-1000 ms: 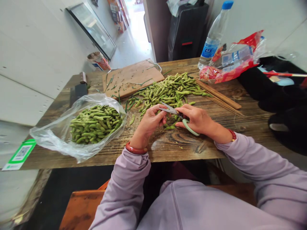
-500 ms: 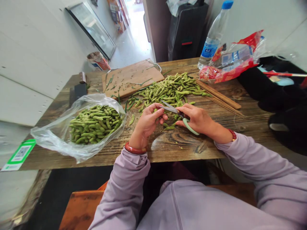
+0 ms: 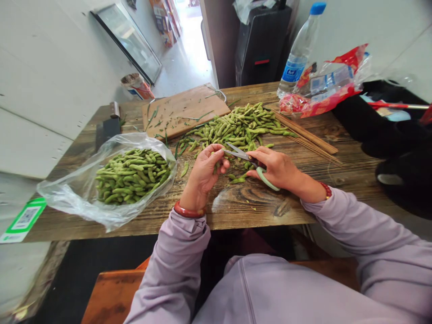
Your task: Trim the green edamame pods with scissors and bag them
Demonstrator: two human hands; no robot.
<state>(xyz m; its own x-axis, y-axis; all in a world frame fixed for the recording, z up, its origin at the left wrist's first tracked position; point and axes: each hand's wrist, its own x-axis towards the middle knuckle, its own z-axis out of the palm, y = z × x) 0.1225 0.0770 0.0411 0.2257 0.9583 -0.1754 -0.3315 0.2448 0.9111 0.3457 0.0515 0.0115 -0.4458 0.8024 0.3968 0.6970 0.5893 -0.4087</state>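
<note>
My right hand [image 3: 275, 166] is closed around scissors [image 3: 262, 175] with pale green handles, their blades parted and pointing left. Close to the blade tips, my left hand [image 3: 207, 168] pinches a green soybean pod [image 3: 216, 167], mostly hidden by the fingers. Just beyond both hands spreads a loose pile of soybean pods [image 3: 236, 126] on the wooden table [image 3: 189, 211]. To the left lies an open clear plastic bag [image 3: 81, 202] with a heap of pods [image 3: 133, 175] inside.
A cutting board [image 3: 185, 108] with green scraps lies at the back, a cleaver [image 3: 110, 126] left of it. Wooden skewers [image 3: 307, 132] rest right of the pile. A water bottle [image 3: 297, 63] and red plastic packaging [image 3: 324, 96] stand back right, near black items [image 3: 398, 130].
My left hand has shifted slightly left, and the pod now shows a little between its fingers. My right hand keeps the scissors almost in place, blades still parted.
</note>
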